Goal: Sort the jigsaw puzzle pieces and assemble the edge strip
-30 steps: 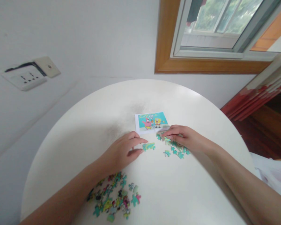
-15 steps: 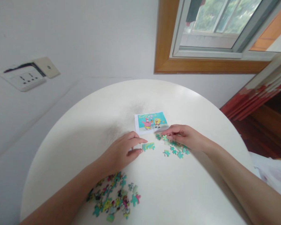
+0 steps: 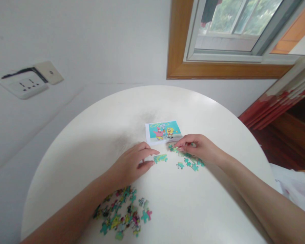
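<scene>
A short strip of joined puzzle pieces [image 3: 161, 158], green and yellow, lies flat near the table's middle. My left hand [image 3: 136, 161] rests beside it, thumb and index finger at the edges of its left end. To the right, my right hand [image 3: 195, 147] pinches a light green puzzle piece [image 3: 175, 149] between thumb and fingertips, low over the table. Loose teal and green puzzle pieces [image 3: 194, 166] lie under and in front of that hand, which partly hides them. Behind both hands is a reference picture [image 3: 165, 131] with cartoon figures on a teal background.
A larger heap of mixed puzzle pieces [image 3: 122, 217] lies near the front, partly covered by my left forearm. The round white table [image 3: 205, 206] meets a wall with a socket [image 3: 27, 84] and a wood-framed window [image 3: 176, 44]. A red and white curtain [image 3: 264, 108] hangs at right.
My right hand has shifted slightly left with the light green piece, closer to the joined strip. The left hand stays at the strip's left end.
</scene>
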`<action>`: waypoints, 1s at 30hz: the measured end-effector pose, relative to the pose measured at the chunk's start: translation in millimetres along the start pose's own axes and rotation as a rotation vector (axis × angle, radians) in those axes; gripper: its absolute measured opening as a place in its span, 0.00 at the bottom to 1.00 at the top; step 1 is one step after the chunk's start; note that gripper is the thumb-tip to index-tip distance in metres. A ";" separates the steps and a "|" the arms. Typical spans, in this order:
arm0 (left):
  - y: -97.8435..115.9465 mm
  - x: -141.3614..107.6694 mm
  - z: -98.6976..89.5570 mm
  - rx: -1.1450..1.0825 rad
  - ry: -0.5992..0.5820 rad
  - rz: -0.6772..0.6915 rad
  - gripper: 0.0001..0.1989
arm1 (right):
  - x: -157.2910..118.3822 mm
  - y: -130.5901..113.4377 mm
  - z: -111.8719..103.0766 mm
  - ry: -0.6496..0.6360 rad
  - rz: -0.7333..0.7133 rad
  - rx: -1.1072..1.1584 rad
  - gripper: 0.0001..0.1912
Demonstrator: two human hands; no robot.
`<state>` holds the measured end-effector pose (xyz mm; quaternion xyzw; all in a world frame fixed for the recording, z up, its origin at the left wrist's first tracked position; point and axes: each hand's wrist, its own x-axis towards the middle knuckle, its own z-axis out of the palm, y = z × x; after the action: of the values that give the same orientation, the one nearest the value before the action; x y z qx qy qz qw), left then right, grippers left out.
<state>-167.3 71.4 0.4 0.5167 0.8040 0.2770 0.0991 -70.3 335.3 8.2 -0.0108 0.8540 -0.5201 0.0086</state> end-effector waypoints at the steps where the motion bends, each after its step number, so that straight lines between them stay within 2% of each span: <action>1: 0.1 0.1 0.0 0.003 0.001 0.001 0.15 | 0.6 -0.6 1.9 -0.003 -0.015 -0.010 0.11; 6: 0.2 0.3 1.2 0.022 0.005 0.001 0.15 | 5.8 -2.4 12.1 -0.035 -0.159 -0.127 0.10; 12: 0.1 1.1 2.8 0.017 0.018 -0.002 0.15 | 11.7 -0.8 19.0 -0.090 -0.214 -0.246 0.08; 15: 1.1 1.7 2.5 0.013 0.012 -0.013 0.15 | 13.0 0.5 19.6 -0.068 -0.248 -0.325 0.08; 22: 2.6 2.8 3.4 0.008 0.008 -0.027 0.14 | 14.4 0.4 20.1 -0.046 -0.283 -0.363 0.08; 30: 3.1 3.2 3.8 0.010 0.004 -0.038 0.14 | 16.2 7.3 24.1 -0.009 -0.392 -0.416 0.07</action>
<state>-164.7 76.5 -0.6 0.5013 0.8152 0.2722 0.1001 -85.9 316.8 -9.5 -0.1794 0.9240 -0.3253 -0.0907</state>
